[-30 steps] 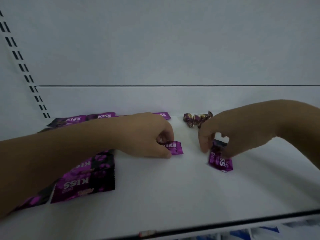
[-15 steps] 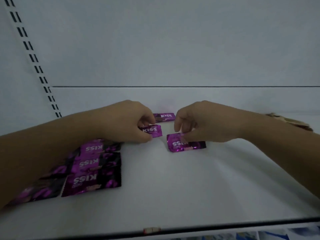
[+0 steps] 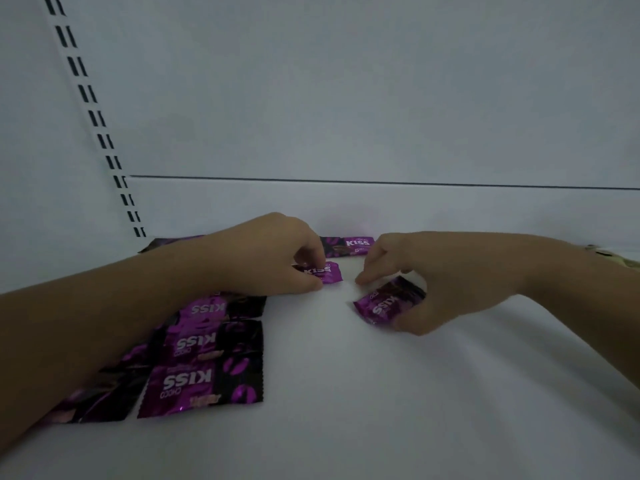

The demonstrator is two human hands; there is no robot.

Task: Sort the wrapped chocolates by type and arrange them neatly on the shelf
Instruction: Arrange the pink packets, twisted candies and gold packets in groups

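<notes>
**Two Kiss packs in hand, not yet placed**

Shelf (image 3: 381,410): white and dimly lit. A slotted upright (image 3: 104,140) stands at far left.

Row (image 3: 204,382): purple Kiss packs lie flat along the left, overlapping front to back. They are partly under the left forearm, and the print reads upside down from here.

Left hand (image 3: 263,258): thumb and fingers are pinched on a small pack (image 3: 330,273), which sits low at the row's far end.

Right hand (image 3: 450,282): fingers are curled over a second pack (image 3: 384,306), with the thumb at its near edge. The pack is skewed, near the small pack but not touching it.

Rear pack (image 3: 356,244): lies flat by the back wall, behind both hands.

Gold wrapper (image 3: 623,261): sits at the right edge, too cut off to identify.

Judgement: the step in hand is adding both purple packs to their group.

- Square the second pack to the row's edges before letting go, since it is the crooked one.
- Lay each pack flat with the print matching its neighbours.
- Set one down at a time so the forearm does not drag the row.
- Collect the rear pack afterwards.
- Keep anything gold well apart.
</notes>
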